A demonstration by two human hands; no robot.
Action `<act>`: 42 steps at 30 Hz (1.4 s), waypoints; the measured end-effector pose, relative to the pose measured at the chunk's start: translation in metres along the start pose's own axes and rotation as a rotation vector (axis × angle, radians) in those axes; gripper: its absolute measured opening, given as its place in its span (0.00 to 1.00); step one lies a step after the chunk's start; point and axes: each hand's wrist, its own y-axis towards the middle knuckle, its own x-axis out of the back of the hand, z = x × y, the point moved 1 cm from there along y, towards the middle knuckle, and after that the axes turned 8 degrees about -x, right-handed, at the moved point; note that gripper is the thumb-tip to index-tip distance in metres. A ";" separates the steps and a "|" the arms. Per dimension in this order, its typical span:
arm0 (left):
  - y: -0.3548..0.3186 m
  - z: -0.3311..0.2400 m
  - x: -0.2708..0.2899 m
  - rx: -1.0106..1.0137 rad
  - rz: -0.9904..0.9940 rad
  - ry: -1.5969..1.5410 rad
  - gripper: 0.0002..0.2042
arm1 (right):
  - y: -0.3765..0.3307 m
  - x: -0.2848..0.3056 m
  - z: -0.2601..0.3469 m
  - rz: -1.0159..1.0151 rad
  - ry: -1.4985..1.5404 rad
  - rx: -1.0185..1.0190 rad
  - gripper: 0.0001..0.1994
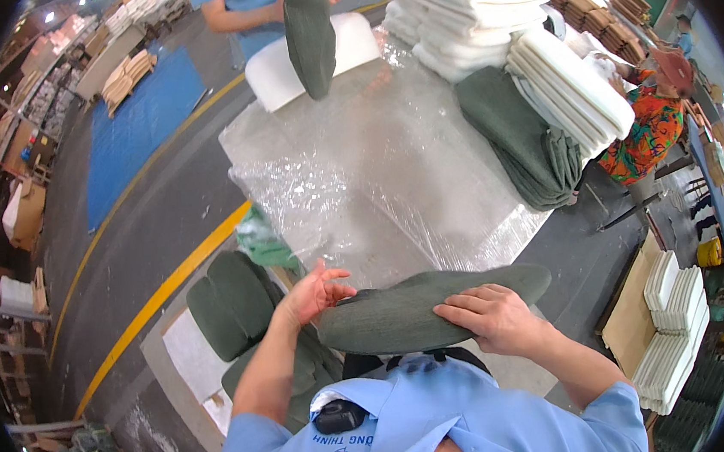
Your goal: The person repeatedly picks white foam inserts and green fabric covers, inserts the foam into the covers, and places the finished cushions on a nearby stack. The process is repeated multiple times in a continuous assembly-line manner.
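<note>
A dark green fabric-covered cushion (395, 313) lies crosswise in front of my body, at the near edge of the plastic-covered table (349, 175). My right hand (495, 318) grips its right part, fingers bent over the top face; the thumb is hidden. At the cushion's left end is my left hand (315, 295), palm turned inward and fingers apart. Whether its fingertips touch the fabric I cannot tell. Flat green covers (518, 139) are stacked on the table's right side, beside white foam pads (570, 91). Below my left arm rest more green cushions (231, 302).
Across the table a co-worker in blue (249, 12) holds another green cushion (310, 41) over a white foam pad (354, 41). A tall white foam stack (464, 10) stands at the far right. More white pads (671, 328) are at the lower right. Yellow lines (162, 308) mark the floor.
</note>
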 end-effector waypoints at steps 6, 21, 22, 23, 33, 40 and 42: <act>0.058 0.023 -0.033 0.304 -0.057 0.990 0.27 | -0.003 -0.051 -0.008 0.057 -0.114 0.095 0.31; 0.079 0.047 -0.061 -0.141 -0.298 1.388 0.15 | 0.115 -0.144 -0.142 0.619 -0.115 -0.491 0.16; 0.079 0.051 -0.060 -0.211 -0.335 1.437 0.14 | 0.112 -0.151 -0.144 0.558 -0.118 -0.473 0.15; 0.080 0.055 -0.058 -0.255 -0.353 1.464 0.14 | 0.108 -0.157 -0.146 0.495 -0.039 -0.471 0.13; 0.093 0.076 -0.046 -0.569 -0.544 1.502 0.15 | 0.096 -0.195 -0.162 -0.018 0.073 -0.336 0.07; 0.074 0.045 -0.038 -0.464 -0.582 1.135 0.10 | 0.101 -0.166 -0.175 0.201 0.308 -0.554 0.14; 0.034 0.030 -0.036 -0.583 -0.667 1.039 0.14 | 0.086 -0.124 -0.182 0.247 0.482 -0.752 0.23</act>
